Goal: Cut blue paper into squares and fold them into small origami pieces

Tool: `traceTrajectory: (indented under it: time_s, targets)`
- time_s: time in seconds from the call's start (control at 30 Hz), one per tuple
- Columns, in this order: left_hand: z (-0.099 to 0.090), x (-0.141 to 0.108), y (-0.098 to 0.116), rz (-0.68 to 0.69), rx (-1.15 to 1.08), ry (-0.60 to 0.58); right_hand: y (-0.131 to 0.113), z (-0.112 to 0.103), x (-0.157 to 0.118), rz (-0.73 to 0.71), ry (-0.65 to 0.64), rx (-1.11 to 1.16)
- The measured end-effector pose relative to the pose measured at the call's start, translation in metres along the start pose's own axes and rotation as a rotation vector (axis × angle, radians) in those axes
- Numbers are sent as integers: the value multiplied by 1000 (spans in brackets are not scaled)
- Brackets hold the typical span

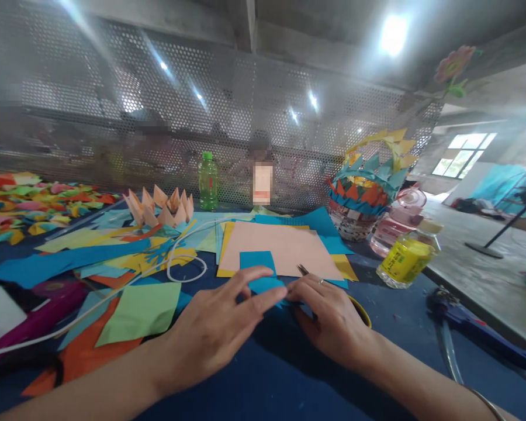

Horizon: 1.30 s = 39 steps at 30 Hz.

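Observation:
A small strip of blue paper [256, 262] is bent between my two hands, above the table's near middle. My left hand [221, 318] has its fingers stretched around the paper's left side and lower fold, gripping it. From the other side, my right hand [328, 307] pinches the paper's lower right edge with thumb and fingertips. Scissors [303, 269] lie under or behind the right hand; their dark tips and a yellow handle loop show, the rest is hidden. Just beyond both hands is a stack of paper with a light pink sheet [284, 242] on top.
Left are coloured paper scraps, a green sheet [142, 313], a folded pink paper ring [158, 209] and a magenta glue gun [55, 298] with white cable. Right stand a paper basket [357, 216], a yellow-labelled bottle [407, 257] and a blue glue gun [477, 327].

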State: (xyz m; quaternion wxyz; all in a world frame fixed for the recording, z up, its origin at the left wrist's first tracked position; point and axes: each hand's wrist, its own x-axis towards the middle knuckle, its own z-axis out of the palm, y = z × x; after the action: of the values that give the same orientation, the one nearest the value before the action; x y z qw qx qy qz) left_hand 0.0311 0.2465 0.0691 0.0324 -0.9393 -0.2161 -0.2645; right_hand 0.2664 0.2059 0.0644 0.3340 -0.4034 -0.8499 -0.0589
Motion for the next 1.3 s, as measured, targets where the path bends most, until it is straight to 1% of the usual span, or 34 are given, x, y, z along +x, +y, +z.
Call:
traceTrajectory:
  time_s: [0.07,0.1,0.23,0.33,0.4,0.5,0.6,0.67,0.77,0.83,0.87,0.93,1.0,1.03,1.1,1.2,1.23,1.3]
  targets:
    - [1,-3,0,88,89,-46,-2,-1,0,-11,-5,6]
    - [2,-5,-1,123,119,-50,-3,-1,0,-9,-3,10]
    - [1,-5,-1,207,155,-7,-5,-2,0,-35,-12,32]
    - [-4,-2,2,236,167,-2,-5,-2,0,-52,-6,45]
    - [-6,-1,3,253,166,32,-2,-2,0,-37,9,47]
    - [-6,-4,0,257,149,72,4,0,1,57,57,18]
    - [-4,-7,-6,208,165,90,10,0,2,189,156,-17]
    - [-4,-5,-11,153,197,151,12,-1,3,249,220,-23]
    - [-4,1,-16,33,192,268,11,-4,5,297,275,-23]
    - [-1,6,-20,-73,126,273,10,-4,6,305,289,-14]
    - [1,7,-23,-124,79,236,9,-4,6,301,293,-10]
    - [7,9,-27,-185,-3,124,9,-3,5,284,296,-4]
    - [12,8,-31,-207,-46,25,10,-1,4,258,287,5]
    - [13,8,-32,-214,-50,3,10,-1,4,238,275,16]
    - [13,6,-32,-234,-35,23,10,-1,3,181,234,47]
    - [7,4,-25,-270,-45,95,7,-2,3,72,163,79]
    - [3,4,-20,-266,-69,110,6,-2,3,38,143,81]
    - [-4,3,-11,-201,-126,112,4,-2,4,-27,118,76]
